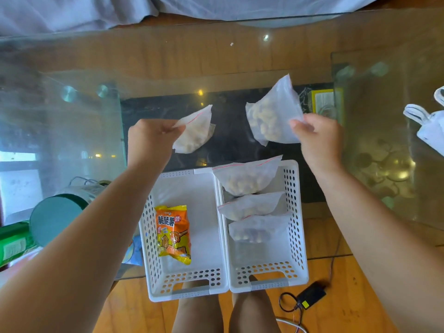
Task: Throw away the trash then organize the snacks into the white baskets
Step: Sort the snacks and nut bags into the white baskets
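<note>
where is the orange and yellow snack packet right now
In the head view, the orange and yellow snack packet lies inside the left white perforated plastic basket, against its left wall, alone there; the right white perforated plastic basket beside it holds three clear zip bags.

Two white baskets [223, 282] hold an orange packet [173, 233] and three bags [249, 203].

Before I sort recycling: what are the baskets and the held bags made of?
White baskets: seemingly rigid moulded plastic, matte, with punched holes and cut-out handles. Bag in the left hand and bag in the right hand: thin, frosted, translucent plastic film; contents show through, and the left one shows a red zip line.
</note>
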